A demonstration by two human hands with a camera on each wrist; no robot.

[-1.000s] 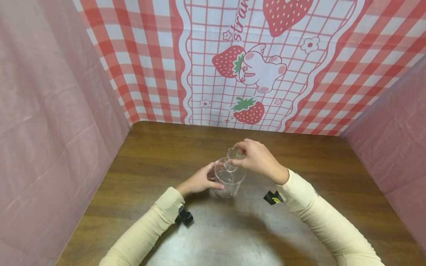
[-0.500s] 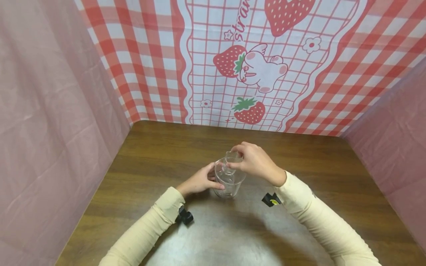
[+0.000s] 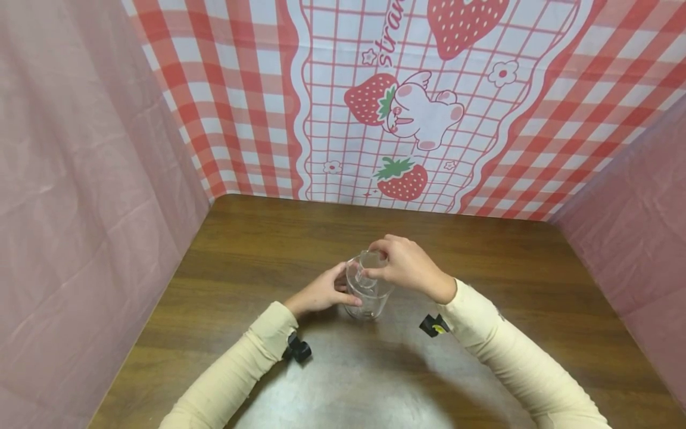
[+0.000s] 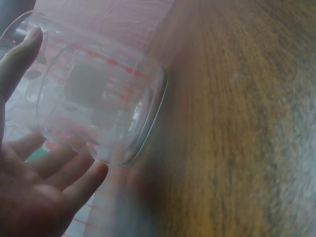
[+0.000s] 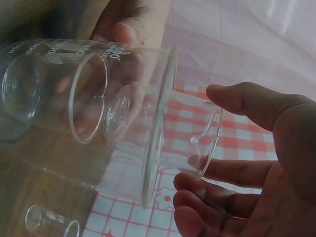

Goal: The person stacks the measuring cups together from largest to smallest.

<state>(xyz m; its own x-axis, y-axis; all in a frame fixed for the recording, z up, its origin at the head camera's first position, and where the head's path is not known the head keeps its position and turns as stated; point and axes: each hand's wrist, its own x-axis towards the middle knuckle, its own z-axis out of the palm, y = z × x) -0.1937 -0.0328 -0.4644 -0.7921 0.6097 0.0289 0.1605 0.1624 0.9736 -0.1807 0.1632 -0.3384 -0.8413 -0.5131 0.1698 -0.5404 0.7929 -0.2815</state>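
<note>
A large clear glass beaker [image 3: 371, 307] with white graduations stands upright on the table. My left hand [image 3: 318, 292] holds it from the left, thumb on the near side and fingers round the far side. Inside it sits a smaller glass beaker [image 5: 74, 113], seen through the wall in the right wrist view. My right hand [image 3: 411, 268] pinches a still smaller spouted glass beaker [image 5: 190, 129] near its rim, between thumb and fingers. The base of this held beaker is inside the large beaker's mouth; its upper part sticks out above the rim.
In the right wrist view, another little glass vessel [image 5: 52, 223] stands on the table beyond the large beaker; the head view does not show it. A strawberry-print cloth [image 3: 407, 131] hangs behind the brown wooden table [image 3: 257, 238], with pink curtains [image 3: 80, 196] at the sides.
My right hand has moved slightly left and down, lowering the held beaker deeper into the large beaker. My left hand and the large beaker have stayed put.
</note>
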